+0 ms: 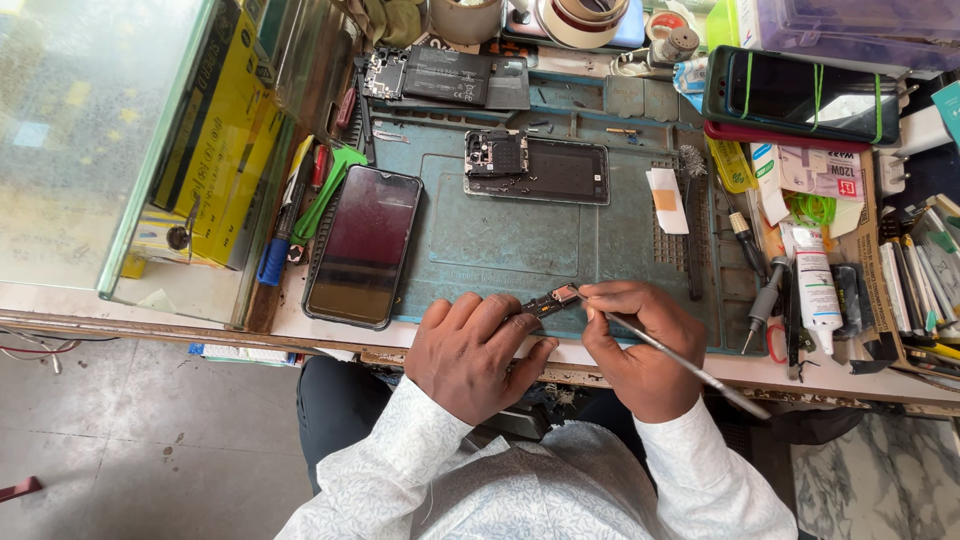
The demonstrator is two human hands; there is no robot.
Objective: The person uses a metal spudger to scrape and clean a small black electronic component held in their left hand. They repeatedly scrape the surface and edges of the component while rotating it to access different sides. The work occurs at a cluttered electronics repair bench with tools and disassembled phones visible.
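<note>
A teal repair mat [520, 240] covers the bench, bearing a dark phone screen [362, 245] and an opened phone [537, 168]. At its near edge, the left hand [470, 355] pinches a small circuit board [552, 299] steady, seemingly so the right hand [640, 345], gripping a slim metal tool [690, 367], can work its tip on the board.

Dark phone [362, 246] face-up on left edge of teal mat [520, 235]; opened phone [536, 168] w/ board showing further back; white tube [816, 288] at right beside screwdrivers [760, 285], poss. glue.
</note>
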